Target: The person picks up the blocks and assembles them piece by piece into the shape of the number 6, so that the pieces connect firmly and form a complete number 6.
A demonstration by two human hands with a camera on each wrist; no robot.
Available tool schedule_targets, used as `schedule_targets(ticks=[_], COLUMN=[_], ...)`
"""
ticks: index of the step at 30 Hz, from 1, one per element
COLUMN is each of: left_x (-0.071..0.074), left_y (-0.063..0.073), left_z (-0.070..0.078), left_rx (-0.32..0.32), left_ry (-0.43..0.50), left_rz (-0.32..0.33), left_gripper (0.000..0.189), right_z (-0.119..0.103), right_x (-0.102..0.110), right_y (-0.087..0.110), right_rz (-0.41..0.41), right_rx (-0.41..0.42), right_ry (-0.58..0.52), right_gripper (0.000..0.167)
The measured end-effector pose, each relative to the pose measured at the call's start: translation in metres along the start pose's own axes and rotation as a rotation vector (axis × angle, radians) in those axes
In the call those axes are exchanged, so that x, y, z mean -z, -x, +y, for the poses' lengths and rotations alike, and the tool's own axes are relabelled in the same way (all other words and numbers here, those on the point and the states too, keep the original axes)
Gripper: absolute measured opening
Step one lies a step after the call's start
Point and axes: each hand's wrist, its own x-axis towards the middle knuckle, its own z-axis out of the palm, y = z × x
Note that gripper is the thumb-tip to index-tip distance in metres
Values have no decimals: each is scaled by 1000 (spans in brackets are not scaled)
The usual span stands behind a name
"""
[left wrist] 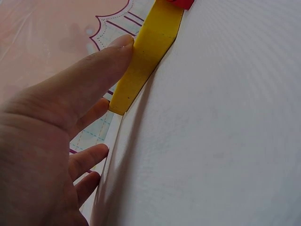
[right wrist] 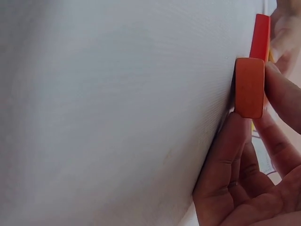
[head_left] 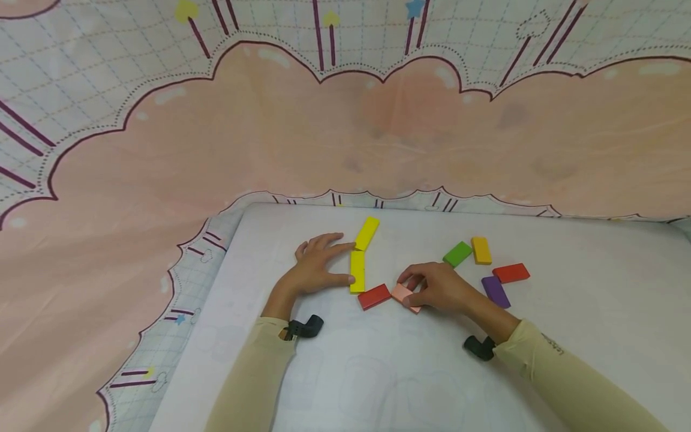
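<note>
My left hand point(head_left: 315, 266) lies at two yellow blocks that meet at an angle. Its fairly straight index finger reaches the upper yellow block point(head_left: 367, 233), while the thumb touches the lower yellow block point(head_left: 357, 271). In the left wrist view the thumb rests along yellow wood point(left wrist: 146, 52). A red block point(head_left: 374, 297) continues the line from the lower yellow one. Just right of it, my right hand point(head_left: 439, 287) pinches a salmon-pink block point(head_left: 401, 293) between thumb and fingers. That block looks orange in the right wrist view, end-on, close to the red one.
Right of my right hand, a green block point(head_left: 457, 254), an orange-yellow block point(head_left: 481, 250), a second red block point(head_left: 511, 273) and a purple block point(head_left: 495, 291) form a curve. All lie on a white tabletop point(head_left: 378, 372). A patterned pink cloth point(head_left: 324, 138) hangs behind.
</note>
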Motion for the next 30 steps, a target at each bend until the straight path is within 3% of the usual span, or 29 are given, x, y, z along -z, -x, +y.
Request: schedule_targets(ticks=[7, 16, 23, 30], left_x=[1, 1, 2, 1], left_y=[1, 1, 1, 1], left_z=[2, 1, 2, 1], left_rx=[3, 8, 14, 13], left_ry=[3, 0, 4, 10], left_rz=[-1, -1, -7, -3], left_gripper=[75, 76, 76, 76], right_z=[2, 7, 13, 13], right_x=[0, 4, 7, 5], right_y=[0, 0, -2, -3], right_rz=[-7, -52, -102, -85], right_rx=[-15, 52, 13, 1], right_ry=[-3, -10, -79, -98], right_gripper=[37, 36, 39, 40])
